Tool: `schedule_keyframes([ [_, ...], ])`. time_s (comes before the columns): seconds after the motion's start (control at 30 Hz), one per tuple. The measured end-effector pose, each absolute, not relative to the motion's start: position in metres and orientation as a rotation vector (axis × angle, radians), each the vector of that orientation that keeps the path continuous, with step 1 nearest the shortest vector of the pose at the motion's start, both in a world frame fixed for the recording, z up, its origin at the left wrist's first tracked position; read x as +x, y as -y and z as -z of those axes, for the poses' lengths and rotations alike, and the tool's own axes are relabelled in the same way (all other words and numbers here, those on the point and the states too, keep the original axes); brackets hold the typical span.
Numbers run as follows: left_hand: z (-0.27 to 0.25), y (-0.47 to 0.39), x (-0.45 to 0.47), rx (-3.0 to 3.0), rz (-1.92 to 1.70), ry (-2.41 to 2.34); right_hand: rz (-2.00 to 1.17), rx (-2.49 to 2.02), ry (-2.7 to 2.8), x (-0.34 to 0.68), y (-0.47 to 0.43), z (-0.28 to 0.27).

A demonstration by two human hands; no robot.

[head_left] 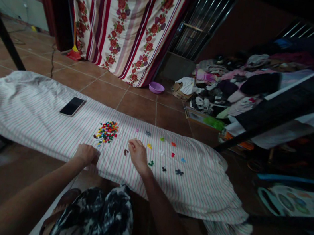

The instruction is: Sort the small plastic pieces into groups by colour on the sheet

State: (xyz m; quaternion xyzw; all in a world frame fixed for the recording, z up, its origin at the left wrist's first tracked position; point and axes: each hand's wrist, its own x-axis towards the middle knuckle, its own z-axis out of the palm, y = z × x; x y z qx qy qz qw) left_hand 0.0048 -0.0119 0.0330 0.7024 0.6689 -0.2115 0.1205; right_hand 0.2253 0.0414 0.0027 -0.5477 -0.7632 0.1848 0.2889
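I see small piles (179,172) apart, maybe so colours don't mix. Right hand (137,155): fingers together; left hand (86,154): I can't tell.

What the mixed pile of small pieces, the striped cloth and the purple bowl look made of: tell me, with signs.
Small pieces: probably plastic, judging by their bright, solid colours; finish too small to tell.
Striped cloth: fabric, perhaps cotton, with a matte look; it wrinkles and hangs in folds.
Purple bowl: likely plastic, smooth-looking, with even colour.
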Motion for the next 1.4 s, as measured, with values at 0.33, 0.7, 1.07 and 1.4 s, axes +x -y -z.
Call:
schedule_keyframes([
  [0.33, -0.029, 0.011, 0.003, 2.055, 0.600, -1.946, -0.663, -1.549, 2.283, 0.123, -0.020, 0.017],
  [0.7, -0.027, 0.010, 0.003, 2.049, 0.552, -1.960, -0.604, -1.776, 2.291, 0.097, -0.024, 0.020],
  [1.07, -0.027, 0.009, 0.004, 2.032, 0.572, -1.950, -0.613, -1.720, 2.236, 0.103, -0.020, 0.029],
  [1.4, -0.025, 0.010, 0.002, 2.041, 0.588, -1.946, -0.665, -1.614, 2.123, 0.122, 0.001, 0.021],
])
